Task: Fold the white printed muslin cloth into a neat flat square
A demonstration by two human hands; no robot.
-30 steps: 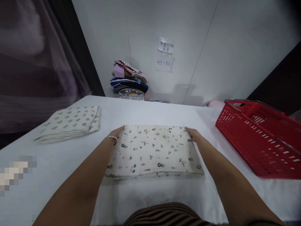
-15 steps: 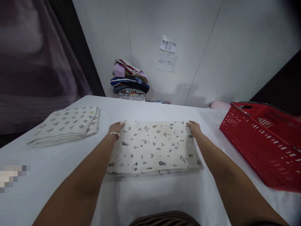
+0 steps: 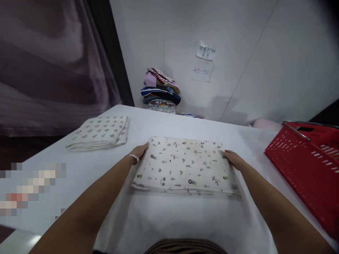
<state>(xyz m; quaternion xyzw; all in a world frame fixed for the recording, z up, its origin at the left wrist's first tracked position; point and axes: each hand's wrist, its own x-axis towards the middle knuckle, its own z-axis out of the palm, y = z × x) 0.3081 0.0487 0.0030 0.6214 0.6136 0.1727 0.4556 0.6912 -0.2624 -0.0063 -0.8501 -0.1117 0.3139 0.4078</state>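
A folded cream cloth (image 3: 185,165) printed with small leaves and rings lies flat on the white table (image 3: 169,218) in front of me. My left hand (image 3: 139,152), with a bracelet at the wrist, rests against the cloth's left edge. My right hand (image 3: 233,158) rests on its right edge, fingers lying flat on the fabric. Both hands touch the cloth at its sides; neither lifts it off the table.
A second folded cream cloth (image 3: 102,132) with grey spots lies at the far left of the table. A red plastic basket (image 3: 307,162) stands at the right. A pile of coloured folded fabrics (image 3: 161,91) sits by the wall, under two paper notes (image 3: 203,61).
My view has swung left, so everything sits further right in the frame. My hands have slid back a little along the cloth's sides; the cloth stays flat on the table.
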